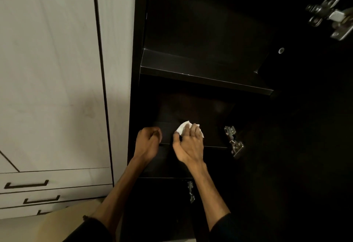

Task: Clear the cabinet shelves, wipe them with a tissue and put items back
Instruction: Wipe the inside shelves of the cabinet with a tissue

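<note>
Your right hand [188, 142] presses a white tissue [182, 127] flat-fingered onto the lower shelf [214, 143] of the dark cabinet; your left hand [148, 139] curls over the shelf's front edge. You're mid-wipe; next, sweep toward the hinge [234, 142].

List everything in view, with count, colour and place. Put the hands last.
cabinet: one, dark brown, door open, right
shelves: two visible, dark, bare apart from the tissue
tissue: one, white, on lower shelf under right hand
hinges: three, silver, along cabinet's right side
wardrobe: one, pale wood grain, left
drawer handles: three, dark, lower left
left hand: curled, at lower shelf's front edge
right hand: presses tissue onto lower shelf
</note>
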